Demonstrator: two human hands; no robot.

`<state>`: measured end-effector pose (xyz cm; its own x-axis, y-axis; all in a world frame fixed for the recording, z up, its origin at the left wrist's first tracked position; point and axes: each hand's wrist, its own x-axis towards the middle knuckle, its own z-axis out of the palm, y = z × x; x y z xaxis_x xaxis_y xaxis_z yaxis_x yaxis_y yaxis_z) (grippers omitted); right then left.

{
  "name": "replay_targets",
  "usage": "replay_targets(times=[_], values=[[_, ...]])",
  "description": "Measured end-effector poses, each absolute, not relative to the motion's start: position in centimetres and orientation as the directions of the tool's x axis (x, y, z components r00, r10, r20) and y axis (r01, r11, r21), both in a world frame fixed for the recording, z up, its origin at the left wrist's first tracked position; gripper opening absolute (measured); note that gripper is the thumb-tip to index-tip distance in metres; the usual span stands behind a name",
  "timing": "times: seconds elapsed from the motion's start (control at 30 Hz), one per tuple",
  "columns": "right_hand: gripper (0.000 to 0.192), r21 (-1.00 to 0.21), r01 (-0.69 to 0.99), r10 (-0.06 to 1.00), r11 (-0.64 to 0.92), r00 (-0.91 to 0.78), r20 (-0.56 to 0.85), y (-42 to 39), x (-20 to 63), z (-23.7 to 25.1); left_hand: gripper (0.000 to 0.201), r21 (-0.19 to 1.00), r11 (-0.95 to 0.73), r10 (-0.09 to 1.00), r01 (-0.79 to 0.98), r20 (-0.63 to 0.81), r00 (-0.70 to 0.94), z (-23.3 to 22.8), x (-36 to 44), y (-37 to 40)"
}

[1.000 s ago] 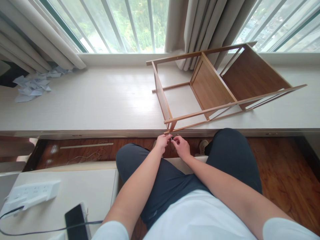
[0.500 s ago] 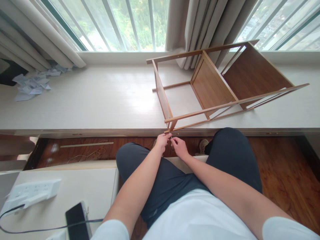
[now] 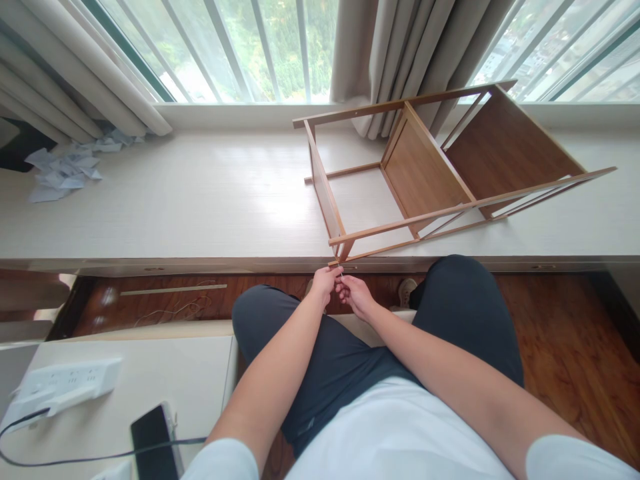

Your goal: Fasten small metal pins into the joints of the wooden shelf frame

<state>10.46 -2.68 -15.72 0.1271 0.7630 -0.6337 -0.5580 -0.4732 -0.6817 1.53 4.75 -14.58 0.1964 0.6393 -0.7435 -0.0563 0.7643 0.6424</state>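
Head view. Right hand (image 3: 354, 295): fingers pinching a thin rod (image 3: 341, 271). Left hand (image 3: 324, 283): beside the near corner of the wooden rack (image 3: 425, 170), grip indeterminable. The rack lies beyond both hands' fingertips, on a white ledge (image 3: 225, 200).

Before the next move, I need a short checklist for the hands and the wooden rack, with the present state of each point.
1. Wooden rack resting on the ledge: ok.
2. Rack set back from the ledge's front edge: not ok, its near corner reaches it.
3. Left hand at that corner: ok.
4. Right hand pinching the thin piece: ok.
5. Thin piece properly seated: cannot tell, too small.
6. Phone apart from hands: ok.
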Motion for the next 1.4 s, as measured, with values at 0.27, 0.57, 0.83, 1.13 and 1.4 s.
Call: replay_targets(times=[0.27, 0.57, 0.83, 1.13, 1.4], values=[[0.042, -0.773, -0.402, 0.772, -0.490, 0.211, -0.599, -2.8, 10.9, -16.2, 0.014, 0.656, 0.753, 0.655, -0.051, -0.740, 0.154, -14.0, 1.6, 4.7], [0.034, -0.897, -0.008, 0.837, -0.443, 0.356, -0.416, -2.9, 11.0, -16.5, 0.009, 0.679, 0.734, 0.669, 0.011, -0.727, 0.155, -14.3, 1.6, 4.7], [0.019, -0.827, 0.371, 0.867, -0.423, 0.431, -0.251, -3.2, 11.8, -15.5, 0.021, 0.676, 0.732, 0.659, 0.080, -0.734, 0.164, -15.2, 1.5, 4.8], [0.009, -0.723, 0.534, 0.881, -0.438, 0.416, -0.227, -3.3, 12.2, -14.8, 0.018, 0.664, 0.744, 0.649, 0.073, -0.744, 0.159, -15.2, 1.6, 4.9], [0.006, -0.624, 0.711, 0.936, -0.324, 0.339, -0.099, -3.3, 12.4, -14.6, 0.018, 0.644, 0.764, 0.630, 0.048, -0.760, 0.160, -14.9, 1.7, 4.9]])
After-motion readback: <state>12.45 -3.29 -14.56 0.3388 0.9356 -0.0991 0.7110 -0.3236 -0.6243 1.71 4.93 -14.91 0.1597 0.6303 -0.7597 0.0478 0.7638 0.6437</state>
